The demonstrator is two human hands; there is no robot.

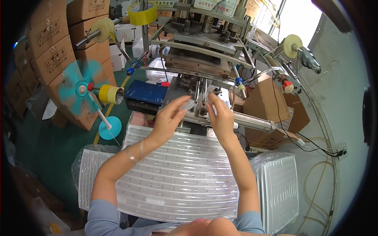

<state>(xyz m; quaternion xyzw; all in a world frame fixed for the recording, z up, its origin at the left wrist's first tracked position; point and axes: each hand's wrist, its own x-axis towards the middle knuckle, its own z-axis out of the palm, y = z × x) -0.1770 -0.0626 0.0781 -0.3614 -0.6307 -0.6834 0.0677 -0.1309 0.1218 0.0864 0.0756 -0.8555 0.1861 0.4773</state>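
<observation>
Two bare hands are raised together at the front of a grey metal machine [204,51]. Between them is a small clear plastic piece [188,105], held just in front of the machine's lower tooling and above the far edge of a wide clear blister tray [177,177]. The left hand [169,118] has its thumb and fingertips pinched on that piece. The right hand [221,114] has its fingers curled close together at the right end of the same spot; whether they actually clamp the piece cannot be told from this view.

The blister tray lies flat across the person's lap area, under both forearms, with rows of small moulded pockets. A stack of similar trays in a plastic bag [277,188] sits just right of it, and another bagged stack [88,173] lies to its left. A turquoise fan [80,88] stands on the green floor to the left, its blades blurred. Rolls of yellow tape [110,94] hang on spindles near the machine. Brown cartons [55,51] are stacked behind the fan, and an open carton [267,102] sits to the right.
</observation>
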